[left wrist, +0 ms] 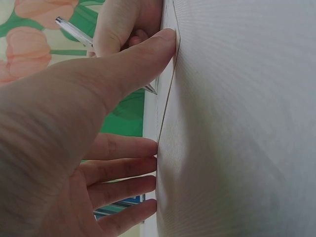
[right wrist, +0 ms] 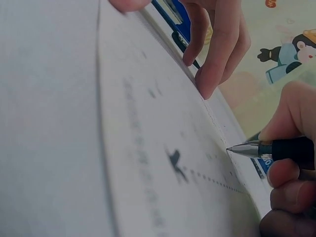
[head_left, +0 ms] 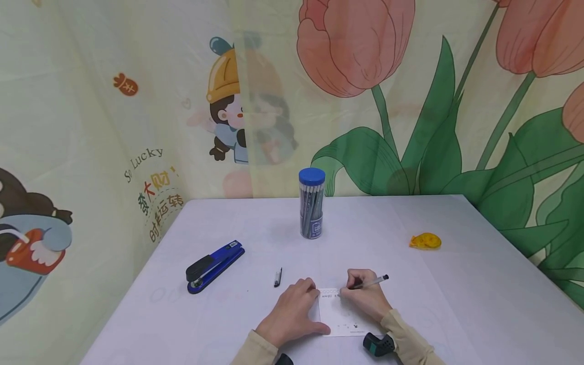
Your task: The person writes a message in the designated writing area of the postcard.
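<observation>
A white notepad (head_left: 339,317) with a row of holes along its far edge lies near the front of the table, and small dark writing runs just below that edge. My right hand (head_left: 370,299) grips a pen (head_left: 375,282); in the right wrist view the metal tip of the pen (right wrist: 244,148) meets the paper. My left hand (head_left: 294,314) rests along the pad's left side. Its thumb presses the near edge of the pad, and its straight fingers (left wrist: 131,185) touch down by the left edge in the left wrist view.
A pen cap (head_left: 278,278) lies left of the pad, with a blue and black stapler (head_left: 214,267) farther left. Behind stands a clear tub of pencils (head_left: 312,203) with a blue lid. A yellow correction tape (head_left: 426,241) lies at the right. Printed curtains hang around the table (head_left: 365,218).
</observation>
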Available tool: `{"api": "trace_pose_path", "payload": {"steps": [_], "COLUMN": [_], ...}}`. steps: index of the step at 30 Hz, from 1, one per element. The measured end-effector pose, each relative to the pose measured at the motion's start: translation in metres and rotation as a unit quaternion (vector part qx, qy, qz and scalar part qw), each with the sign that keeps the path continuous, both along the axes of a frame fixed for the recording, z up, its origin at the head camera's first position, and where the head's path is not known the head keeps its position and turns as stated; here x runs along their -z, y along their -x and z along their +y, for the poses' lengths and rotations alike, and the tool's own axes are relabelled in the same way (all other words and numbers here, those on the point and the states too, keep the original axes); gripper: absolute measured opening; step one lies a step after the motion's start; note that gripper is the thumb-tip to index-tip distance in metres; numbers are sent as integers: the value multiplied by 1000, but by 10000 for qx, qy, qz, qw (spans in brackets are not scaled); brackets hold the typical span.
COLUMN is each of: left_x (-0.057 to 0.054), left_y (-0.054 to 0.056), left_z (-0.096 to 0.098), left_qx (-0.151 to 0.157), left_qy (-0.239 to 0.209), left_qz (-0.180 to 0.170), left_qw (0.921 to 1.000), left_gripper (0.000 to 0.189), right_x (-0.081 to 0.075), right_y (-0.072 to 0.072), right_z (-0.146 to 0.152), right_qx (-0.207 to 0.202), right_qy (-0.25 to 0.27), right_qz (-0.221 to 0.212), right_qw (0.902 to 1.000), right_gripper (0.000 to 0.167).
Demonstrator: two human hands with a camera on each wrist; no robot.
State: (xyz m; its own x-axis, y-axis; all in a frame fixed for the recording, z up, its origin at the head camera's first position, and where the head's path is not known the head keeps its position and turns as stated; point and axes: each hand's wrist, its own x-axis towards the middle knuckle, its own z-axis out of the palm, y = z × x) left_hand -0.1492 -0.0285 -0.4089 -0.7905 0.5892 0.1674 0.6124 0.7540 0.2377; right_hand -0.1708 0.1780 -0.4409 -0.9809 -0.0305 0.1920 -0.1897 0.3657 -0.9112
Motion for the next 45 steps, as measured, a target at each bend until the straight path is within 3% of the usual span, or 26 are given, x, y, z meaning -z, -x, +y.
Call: {"api": "trace_pose_path", "payload": {"steps": [28,45], "left_x": [0,0], "left_y": [-1,0], "left_z": [0,0], "left_qx": [11,-16], "left_qy": [8,56], "left_qz": [64,-23], "left_qw": [10000,10000], "left_gripper": [67,68], "right_x": [0,-3], "right_y": [0,-1], "right_z": [-1,0], "right_qx": [-102,-119], "right_qy": [-133,-101], "right_qz": [187,219], "right_qw": [9997,9996], "right_gripper": [30,22]}}
